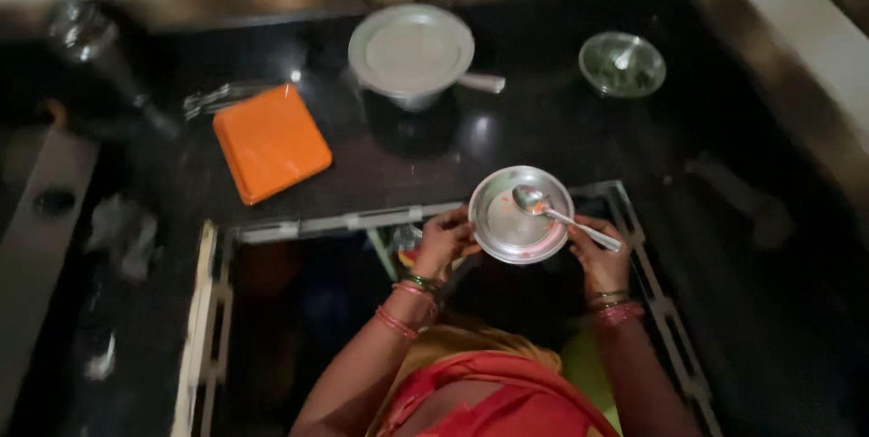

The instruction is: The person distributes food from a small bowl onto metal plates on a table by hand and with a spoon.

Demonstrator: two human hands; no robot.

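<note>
Two hands hold one small steel plate (520, 215) over the near edge of the dark table (543, 129). The left hand (444, 242) has its fingers curled on the plate's left rim; the right hand (597, 256) grips the right rim and pins a metal spoon (561, 215) whose bowl rests on the plate. The plate looks almost bare, with only reddish smears near the spoon, so the food on it seems mostly gone and the smears remain. The plate is round, shiny and shallow. Farther off stand a lidded steel pot (412, 52), a flat orange square lid (272, 141) to the left, and a small glass bowl (622, 64) holding something green to the right.
</note>
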